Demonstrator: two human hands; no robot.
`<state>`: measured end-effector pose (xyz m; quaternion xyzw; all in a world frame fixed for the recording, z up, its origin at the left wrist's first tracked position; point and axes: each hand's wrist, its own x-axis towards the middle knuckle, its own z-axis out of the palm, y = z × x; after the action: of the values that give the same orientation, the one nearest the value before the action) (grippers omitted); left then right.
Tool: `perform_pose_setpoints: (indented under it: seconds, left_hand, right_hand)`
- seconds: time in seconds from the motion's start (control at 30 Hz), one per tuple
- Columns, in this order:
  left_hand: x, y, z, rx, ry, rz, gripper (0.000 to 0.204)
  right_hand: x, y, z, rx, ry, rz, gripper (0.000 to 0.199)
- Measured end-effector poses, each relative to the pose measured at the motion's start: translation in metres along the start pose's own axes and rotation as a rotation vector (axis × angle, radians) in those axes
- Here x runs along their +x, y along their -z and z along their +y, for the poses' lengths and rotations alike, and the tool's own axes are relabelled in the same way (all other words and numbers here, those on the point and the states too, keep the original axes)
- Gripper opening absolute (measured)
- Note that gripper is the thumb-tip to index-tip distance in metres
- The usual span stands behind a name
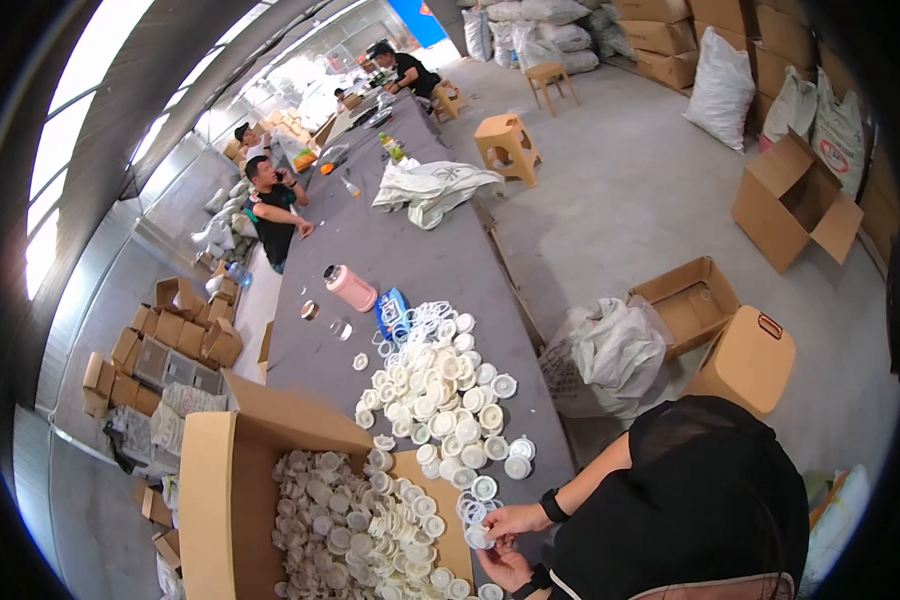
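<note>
My right hand point(515, 520), with a black watch on its wrist, and my left hand point(503, 566), with a dark wristband, meet at the near edge of the grey table point(420, 260). Between their fingers is a small white round cap point(478, 538); both hands touch it. Just above them lie clear plastic rings point(470, 508). A heap of white caps point(440, 395) covers the table beyond. To the left, an open cardboard box point(220, 500) holds several more white caps point(355, 525).
A pink flask point(350, 288), a blue packet point(392, 305) and clear rings point(420, 322) lie farther up the table, then a white cloth bag point(430, 188). Other people sit along the far left side. A white sack point(605, 355), open cartons and tan stools stand on the right floor.
</note>
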<state>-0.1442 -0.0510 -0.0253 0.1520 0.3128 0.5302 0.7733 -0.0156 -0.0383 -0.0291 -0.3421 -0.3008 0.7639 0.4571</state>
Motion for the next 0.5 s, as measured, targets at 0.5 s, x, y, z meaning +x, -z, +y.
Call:
perform_pose_setpoints:
  seconds: [0.5]
  left_hand:
    - [-0.009, -0.026, 0.005, 0.956, -0.074, -0.291, 0.062]
  right_hand:
    - [-0.004, 0.004, -0.011, 0.262, 0.071, -0.056, 0.022]
